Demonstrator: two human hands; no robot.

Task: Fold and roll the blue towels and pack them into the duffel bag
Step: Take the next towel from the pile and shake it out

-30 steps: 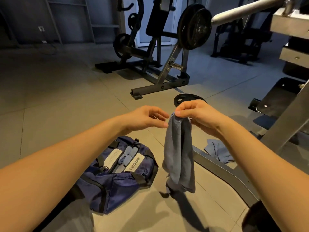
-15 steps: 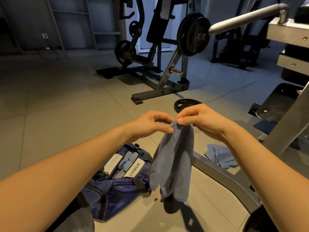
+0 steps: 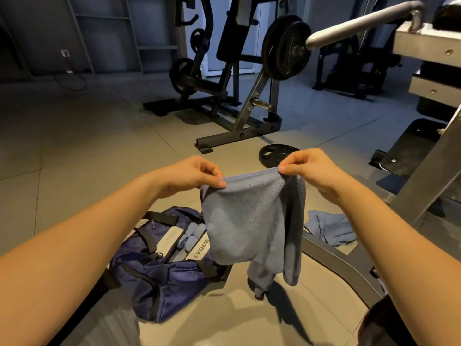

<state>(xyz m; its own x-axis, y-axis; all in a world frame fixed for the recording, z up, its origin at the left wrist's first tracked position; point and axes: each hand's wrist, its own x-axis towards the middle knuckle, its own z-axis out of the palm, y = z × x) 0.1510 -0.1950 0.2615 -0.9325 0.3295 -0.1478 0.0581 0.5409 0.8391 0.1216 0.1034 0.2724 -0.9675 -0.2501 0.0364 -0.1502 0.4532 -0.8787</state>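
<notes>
Head view: left hand [image 3: 197,174] and right hand [image 3: 309,168] each pinch a top corner of a blue towel [image 3: 249,221], with its top edge stretched between them and the rest hanging in mid-air below. Duffel bag [image 3: 159,278] lies open on the floor below the left hand, partly behind the towel, with rolled towels [image 3: 192,236] inside. Second blue towel [image 3: 329,228] sits crumpled on the floor under the right forearm, beside a machine frame [image 3: 334,260].

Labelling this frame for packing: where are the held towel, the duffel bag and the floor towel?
held towel [image 3: 249,221], head view, middle of hanging cloth
duffel bag [image 3: 174,278], head view, navy side panel
floor towel [image 3: 329,228], head view, crumpled middle
</notes>
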